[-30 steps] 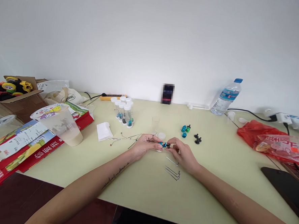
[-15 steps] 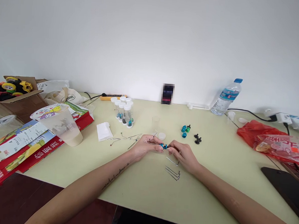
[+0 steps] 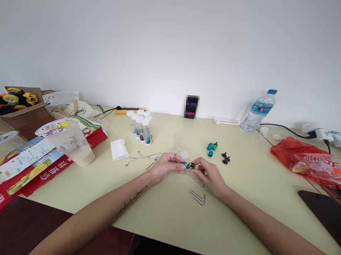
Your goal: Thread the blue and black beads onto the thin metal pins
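Observation:
My left hand (image 3: 169,164) pinches a small blue part (image 3: 187,165), and a thin pale wire crosses its fingers. At the right end of that part sits a black piece (image 3: 193,165), gripped between the thumb and finger of my right hand (image 3: 209,174). Just beyond the hands lies a white round cap (image 3: 185,155), with a clear tube (image 3: 177,140) behind it. Bent metal pins (image 3: 196,197) lie beside my right hand. Blue and green pieces (image 3: 210,146) and black knobs (image 3: 225,158) rest farther right.
Capped clear tubes (image 3: 141,127) stand left of centre, near a white paper packet (image 3: 118,149) and thin wires (image 3: 141,157). A drink cup (image 3: 77,146) is at the left. A water bottle (image 3: 259,110) and red bag (image 3: 290,154) are at the right.
My right fingers have shifted slightly, and more of the black piece at the right end of the blue part now shows. My left hand has barely moved.

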### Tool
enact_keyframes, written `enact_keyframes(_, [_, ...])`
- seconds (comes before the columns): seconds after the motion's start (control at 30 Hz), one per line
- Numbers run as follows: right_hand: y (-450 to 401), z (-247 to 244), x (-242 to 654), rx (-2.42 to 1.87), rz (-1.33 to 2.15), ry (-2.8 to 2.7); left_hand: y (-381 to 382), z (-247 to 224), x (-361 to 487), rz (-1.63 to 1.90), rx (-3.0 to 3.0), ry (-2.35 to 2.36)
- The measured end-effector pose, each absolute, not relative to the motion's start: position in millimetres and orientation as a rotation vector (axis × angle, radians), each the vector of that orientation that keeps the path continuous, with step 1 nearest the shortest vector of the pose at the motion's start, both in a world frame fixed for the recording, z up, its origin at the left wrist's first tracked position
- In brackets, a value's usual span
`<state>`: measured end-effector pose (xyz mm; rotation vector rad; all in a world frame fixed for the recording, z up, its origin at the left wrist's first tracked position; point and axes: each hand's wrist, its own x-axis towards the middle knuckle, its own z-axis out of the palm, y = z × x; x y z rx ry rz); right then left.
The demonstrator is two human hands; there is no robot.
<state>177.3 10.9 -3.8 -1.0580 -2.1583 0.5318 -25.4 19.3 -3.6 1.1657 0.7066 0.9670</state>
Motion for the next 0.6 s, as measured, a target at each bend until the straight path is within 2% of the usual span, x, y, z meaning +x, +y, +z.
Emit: enact_keyframes(0.6, [9.4, 3.2, 177.6, -1.04, 0.598, -2.237, 18.6, -3.1, -24.9, 0.955, 1.192, 0.712])
